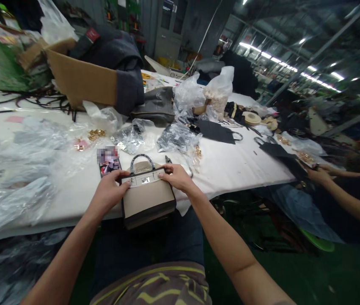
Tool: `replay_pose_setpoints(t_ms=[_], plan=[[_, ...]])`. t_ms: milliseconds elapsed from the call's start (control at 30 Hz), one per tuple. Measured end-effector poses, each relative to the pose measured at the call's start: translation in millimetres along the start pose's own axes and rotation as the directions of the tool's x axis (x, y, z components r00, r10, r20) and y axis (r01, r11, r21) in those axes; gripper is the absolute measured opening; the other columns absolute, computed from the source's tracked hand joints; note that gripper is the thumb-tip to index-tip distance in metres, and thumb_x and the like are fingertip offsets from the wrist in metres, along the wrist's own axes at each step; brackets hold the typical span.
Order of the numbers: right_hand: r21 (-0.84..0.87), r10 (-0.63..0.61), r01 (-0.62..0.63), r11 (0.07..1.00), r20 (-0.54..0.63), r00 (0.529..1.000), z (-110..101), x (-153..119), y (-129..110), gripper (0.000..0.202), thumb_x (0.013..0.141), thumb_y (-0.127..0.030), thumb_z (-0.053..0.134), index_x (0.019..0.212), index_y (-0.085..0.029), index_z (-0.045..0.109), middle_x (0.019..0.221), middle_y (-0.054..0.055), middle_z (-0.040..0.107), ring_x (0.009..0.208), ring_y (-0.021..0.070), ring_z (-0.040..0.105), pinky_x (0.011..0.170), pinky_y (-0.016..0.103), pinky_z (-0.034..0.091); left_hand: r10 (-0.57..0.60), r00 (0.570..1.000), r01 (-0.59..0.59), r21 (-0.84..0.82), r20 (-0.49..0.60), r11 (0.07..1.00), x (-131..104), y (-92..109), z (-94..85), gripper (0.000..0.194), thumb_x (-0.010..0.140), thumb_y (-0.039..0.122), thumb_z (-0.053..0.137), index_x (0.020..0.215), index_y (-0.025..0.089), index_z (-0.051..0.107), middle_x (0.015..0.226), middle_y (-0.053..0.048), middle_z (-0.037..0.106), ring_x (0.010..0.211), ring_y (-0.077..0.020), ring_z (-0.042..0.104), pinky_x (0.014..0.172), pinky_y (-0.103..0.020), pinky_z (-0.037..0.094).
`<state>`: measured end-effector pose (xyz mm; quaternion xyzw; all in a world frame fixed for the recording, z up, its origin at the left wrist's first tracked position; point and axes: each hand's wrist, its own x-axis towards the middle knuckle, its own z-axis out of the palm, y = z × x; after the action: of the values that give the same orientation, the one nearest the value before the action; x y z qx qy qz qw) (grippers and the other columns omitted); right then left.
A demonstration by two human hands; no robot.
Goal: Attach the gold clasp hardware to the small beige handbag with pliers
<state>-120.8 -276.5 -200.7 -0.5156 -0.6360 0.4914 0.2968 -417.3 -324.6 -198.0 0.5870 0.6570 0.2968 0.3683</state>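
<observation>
The small beige handbag [148, 199] stood upright at the near edge of the white table [230, 165], held over our lap, its dark base lowest and its looped handle rising behind the flap. We had our left hand [110, 192] closed round the bag's upper left corner, thumb lying across the top of the flap near the metal clasp plate [144, 179]. Our right hand [176, 176] gripped the upper right corner likewise, fingers curled over the top edge and thumb pressing the front. Both hands had firm hold of the bag and nothing else.

Just behind the bag lay a phone [108, 160] with its screen up, and beyond it crumpled clear plastic bags [132, 135] and scattered gold fittings [95, 134]. A cardboard box [81, 80] sat farther back on the left. At the right edge of the table, a co-worker's hand [317, 174] rested on a black leather piece [281, 154], well apart from ours.
</observation>
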Motion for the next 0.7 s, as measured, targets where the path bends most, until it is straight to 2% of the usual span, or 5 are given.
replay_pose_setpoints(t_ms=[167, 300, 500, 633, 700], plan=[[0.125, 0.114, -0.116, 0.985, 0.020, 0.993, 0, 8, -5, 0.035, 0.078, -0.032, 0.087, 0.109, -0.015, 0.085, 0.105, 0.009, 0.086, 0.093, 0.0231, 0.076, 0.085, 0.032, 0.055, -0.022, 0.999, 0.022, 0.015, 0.026, 1.000, 7, 6, -0.4, 0.053, 0.079, 0.039, 0.071, 0.126, 0.015, 0.077, 0.130, -0.017, 0.081, 0.114, -0.0342, 0.076, 0.109, -0.047, 0.057], [0.101, 0.149, -0.152, 0.983, 0.038, 0.988, -1, 11, -8, 0.028, 0.074, -0.035, 0.089, 0.093, -0.016, 0.082, 0.095, 0.008, 0.084, 0.086, 0.0230, 0.074, 0.079, 0.031, 0.052, -0.006, 1.000, 0.007, 0.056, -0.004, 0.998, 13, 8, 2.3, 0.047, 0.081, 0.031, 0.070, 0.125, 0.015, 0.075, 0.130, -0.018, 0.081, 0.121, -0.0356, 0.075, 0.115, -0.048, 0.055], [0.062, 0.108, -0.107, 0.992, -0.012, 0.994, 3, 5, -6, 0.035, 0.076, -0.038, 0.087, 0.102, -0.016, 0.081, 0.102, 0.009, 0.085, 0.093, 0.0250, 0.076, 0.081, 0.032, 0.054, 0.025, 0.999, -0.026, -0.025, -0.037, 0.999, 10, 1, 6.4, 0.043, 0.082, 0.034, 0.068, 0.120, 0.016, 0.078, 0.128, -0.016, 0.082, 0.121, -0.0345, 0.076, 0.117, -0.046, 0.055], [0.103, 0.095, -0.097, 0.990, 0.024, 0.995, 3, 5, -2, 0.040, 0.074, -0.042, 0.088, 0.103, -0.016, 0.080, 0.103, 0.009, 0.085, 0.095, 0.0248, 0.075, 0.083, 0.032, 0.054, -0.001, 1.000, 0.000, -0.064, -0.018, 0.998, 7, 0, 5.1, 0.050, 0.077, 0.040, 0.069, 0.120, 0.016, 0.079, 0.123, -0.015, 0.083, 0.113, -0.0345, 0.077, 0.110, -0.045, 0.058], [0.097, 0.072, -0.076, 0.992, 0.041, 0.997, 2, 6, 1, 0.040, 0.075, -0.043, 0.087, 0.104, -0.016, 0.080, 0.105, 0.009, 0.084, 0.096, 0.0244, 0.075, 0.086, 0.033, 0.054, 0.010, 1.000, -0.010, -0.041, -0.006, 0.999, 7, 1, 5.5, 0.051, 0.077, 0.040, 0.068, 0.120, 0.015, 0.080, 0.126, -0.017, 0.083, 0.117, -0.0361, 0.077, 0.112, -0.046, 0.058]])
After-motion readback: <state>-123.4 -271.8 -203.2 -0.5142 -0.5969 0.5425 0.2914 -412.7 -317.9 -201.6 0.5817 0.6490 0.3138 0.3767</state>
